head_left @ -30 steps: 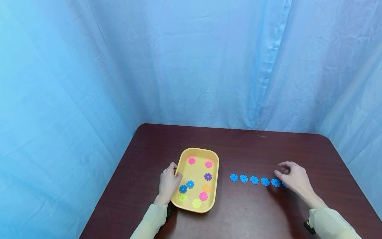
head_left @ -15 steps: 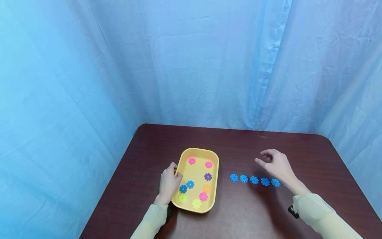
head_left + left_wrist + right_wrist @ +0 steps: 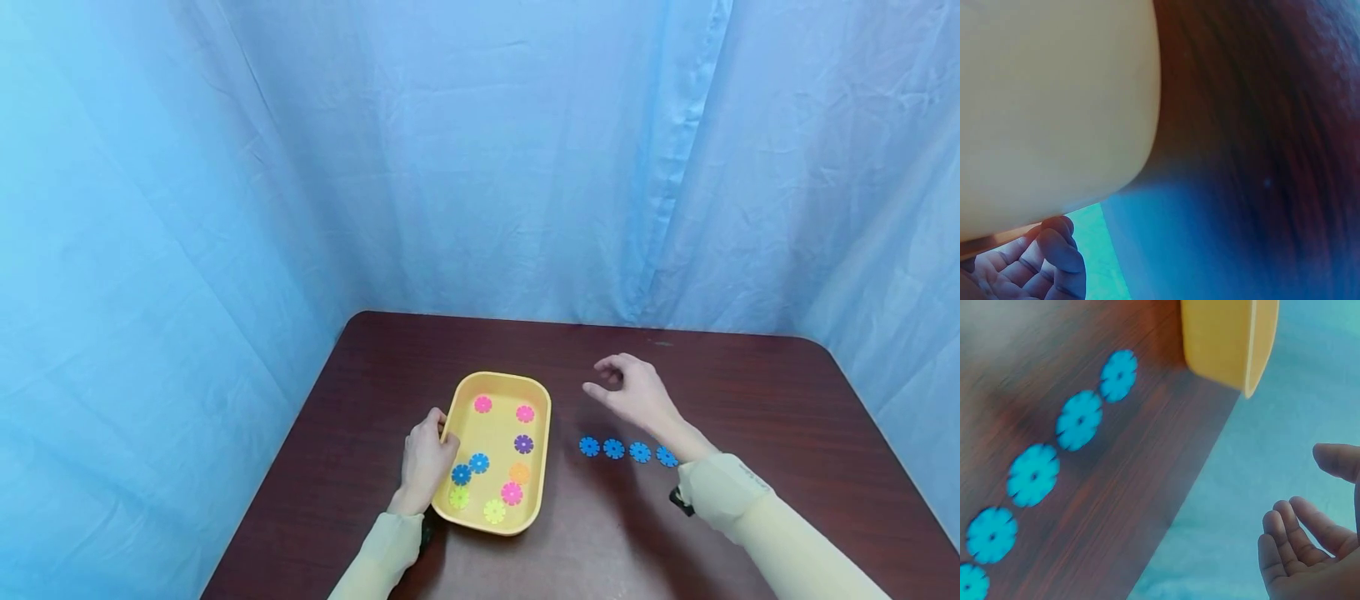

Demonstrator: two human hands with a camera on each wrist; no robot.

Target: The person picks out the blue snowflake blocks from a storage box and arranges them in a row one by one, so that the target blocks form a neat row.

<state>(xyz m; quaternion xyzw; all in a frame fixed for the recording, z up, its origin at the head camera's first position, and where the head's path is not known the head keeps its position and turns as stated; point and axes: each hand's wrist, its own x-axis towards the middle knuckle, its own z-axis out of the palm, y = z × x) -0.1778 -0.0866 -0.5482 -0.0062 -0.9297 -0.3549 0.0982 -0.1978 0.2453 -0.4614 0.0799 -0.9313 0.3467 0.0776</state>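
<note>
My left hand (image 3: 429,458) grips the left rim of a yellow tray (image 3: 546,433), thumb inside and fingers curled outside. Several notched plastic discs lie in the tray: pink (image 3: 483,404), purple (image 3: 523,444), blue (image 3: 478,463), orange (image 3: 519,473) and yellow-green (image 3: 494,511). To the tray's right, a row of blue notched discs (image 3: 614,449) lies flat on the table, its right end hidden beneath my right forearm. Raised above and behind that row is my right hand (image 3: 633,392). In the right wrist view its thumb and fingers stand apart, with nothing between them.
The dark brown wooden table (image 3: 420,342) has rounded far corners. Light blue curtains (image 3: 487,167) hang behind it and on both sides. A dark band (image 3: 681,502) shows at my right wrist below the sleeve.
My right hand has moved left and slightly away from me, from over the row's right end towards the tray. The left hand, tray and visible discs stay in place.
</note>
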